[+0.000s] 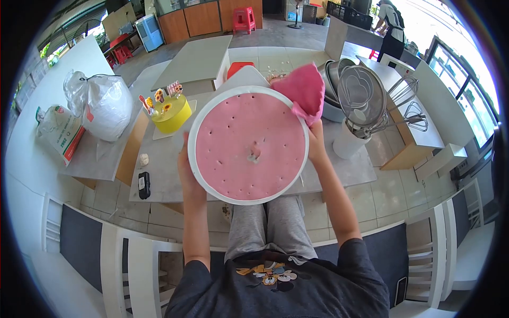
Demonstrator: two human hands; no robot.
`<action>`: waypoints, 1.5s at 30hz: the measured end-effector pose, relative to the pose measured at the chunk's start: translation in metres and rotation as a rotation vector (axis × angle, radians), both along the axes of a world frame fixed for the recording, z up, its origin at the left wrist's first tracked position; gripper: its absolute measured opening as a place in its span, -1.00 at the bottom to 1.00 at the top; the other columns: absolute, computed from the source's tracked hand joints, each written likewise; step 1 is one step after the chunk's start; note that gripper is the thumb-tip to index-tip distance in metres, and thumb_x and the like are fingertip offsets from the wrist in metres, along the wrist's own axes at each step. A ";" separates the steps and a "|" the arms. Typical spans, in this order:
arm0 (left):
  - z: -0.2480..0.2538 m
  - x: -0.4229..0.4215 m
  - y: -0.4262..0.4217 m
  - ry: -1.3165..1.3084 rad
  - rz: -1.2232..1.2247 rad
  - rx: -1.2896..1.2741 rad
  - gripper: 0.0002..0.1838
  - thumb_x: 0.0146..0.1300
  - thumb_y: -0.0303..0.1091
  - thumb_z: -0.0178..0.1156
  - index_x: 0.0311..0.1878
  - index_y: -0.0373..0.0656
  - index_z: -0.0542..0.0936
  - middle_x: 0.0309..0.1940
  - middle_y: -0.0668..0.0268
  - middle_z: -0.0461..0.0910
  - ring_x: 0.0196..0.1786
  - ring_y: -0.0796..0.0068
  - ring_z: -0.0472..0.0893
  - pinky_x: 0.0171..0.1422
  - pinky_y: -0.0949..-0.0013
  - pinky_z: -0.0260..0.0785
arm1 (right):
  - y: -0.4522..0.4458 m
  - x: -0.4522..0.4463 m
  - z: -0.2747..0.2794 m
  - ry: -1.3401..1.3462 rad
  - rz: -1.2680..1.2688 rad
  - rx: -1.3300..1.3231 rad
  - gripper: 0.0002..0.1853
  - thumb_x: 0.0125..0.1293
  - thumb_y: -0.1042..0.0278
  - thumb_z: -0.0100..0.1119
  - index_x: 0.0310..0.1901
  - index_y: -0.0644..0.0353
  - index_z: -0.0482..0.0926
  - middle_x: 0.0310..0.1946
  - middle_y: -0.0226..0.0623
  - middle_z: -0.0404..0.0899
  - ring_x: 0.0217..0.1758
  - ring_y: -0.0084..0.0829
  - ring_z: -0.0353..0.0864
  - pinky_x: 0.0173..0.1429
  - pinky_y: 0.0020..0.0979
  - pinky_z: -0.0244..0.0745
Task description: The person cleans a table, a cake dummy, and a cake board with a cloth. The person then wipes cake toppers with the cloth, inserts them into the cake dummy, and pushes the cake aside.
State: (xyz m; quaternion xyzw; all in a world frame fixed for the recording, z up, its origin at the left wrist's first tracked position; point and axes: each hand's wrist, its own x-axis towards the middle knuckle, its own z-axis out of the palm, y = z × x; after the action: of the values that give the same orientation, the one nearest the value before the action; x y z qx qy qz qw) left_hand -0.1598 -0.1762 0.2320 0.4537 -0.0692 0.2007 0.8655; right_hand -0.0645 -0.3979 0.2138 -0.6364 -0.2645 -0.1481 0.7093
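Observation:
A large round pink disc [238,143] with a white rim is raised over the table, tilted so its flat face is towards me. Small holes dot its surface, and a rough pale spot sits near its middle. My left hand [186,159] grips the left edge, fingers mostly hidden behind it. On the right edge is my right hand [316,140], its fingers also largely out of sight. Just above that hand, a folded, crumpled pink piece [305,93] like cloth or a soft bag overlaps the rim; whether the hand holds it too, I cannot tell.
A yellow cake [172,114] with toppers stands left on the table [350,175], near a black box-like item [143,185]. Metal bowls [331,87] and whisks and a sieve in a white container [347,140] stand right. Plastic bags [101,103] sit far left. A person [391,29] works behind.

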 end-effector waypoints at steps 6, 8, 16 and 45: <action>-0.044 0.043 0.020 -0.112 0.087 -0.220 -0.55 0.32 -0.07 -0.14 0.06 -0.26 0.38 -0.01 0.26 0.44 0.03 0.42 0.45 0.08 0.32 0.33 | 0.016 -0.035 -0.017 -0.366 -0.660 -0.388 -0.87 0.04 0.54 -0.01 -0.36 0.35 0.48 -0.44 -0.05 0.50 -0.36 -0.07 0.50 -0.30 -0.33 0.34; -0.020 0.048 0.017 -0.106 0.125 -0.300 -0.52 0.31 -0.05 -0.12 0.09 -0.25 0.34 0.03 0.26 0.41 0.07 0.41 0.41 0.13 0.30 0.28 | 0.037 -0.049 -0.042 -0.096 -0.327 -0.188 -0.92 0.03 0.52 0.03 -0.41 0.32 0.46 -0.53 -0.06 0.44 -0.43 -0.10 0.46 -0.35 -0.33 0.30; -0.033 0.048 0.028 0.065 -0.048 -0.433 -0.42 0.28 0.06 -0.13 0.20 -0.18 0.22 0.18 0.22 0.25 0.23 0.34 0.26 0.29 0.22 0.11 | 0.016 -0.066 0.020 0.053 -0.088 0.560 -0.68 0.27 0.09 -0.03 -0.19 0.21 0.49 -0.17 -0.27 0.52 -0.07 -0.45 0.50 0.08 -0.36 0.34; -0.039 0.029 -0.011 -0.112 0.324 0.069 -0.69 0.26 -0.28 0.03 -0.06 -0.34 0.44 -0.16 0.27 0.49 -0.11 0.54 0.46 -0.01 0.45 0.29 | 0.073 -0.032 0.069 -0.690 -0.212 -0.567 -0.66 -0.10 0.21 0.18 -0.27 0.22 0.55 -0.28 -0.23 0.55 -0.06 -0.25 0.48 0.07 -0.26 0.31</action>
State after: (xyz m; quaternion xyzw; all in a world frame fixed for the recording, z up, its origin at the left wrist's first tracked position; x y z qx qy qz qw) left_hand -0.1312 -0.1871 0.1933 0.4763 -0.0502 0.3602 0.8005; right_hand -0.0970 -0.3250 0.2825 -0.7425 -0.4488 -0.3446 0.3585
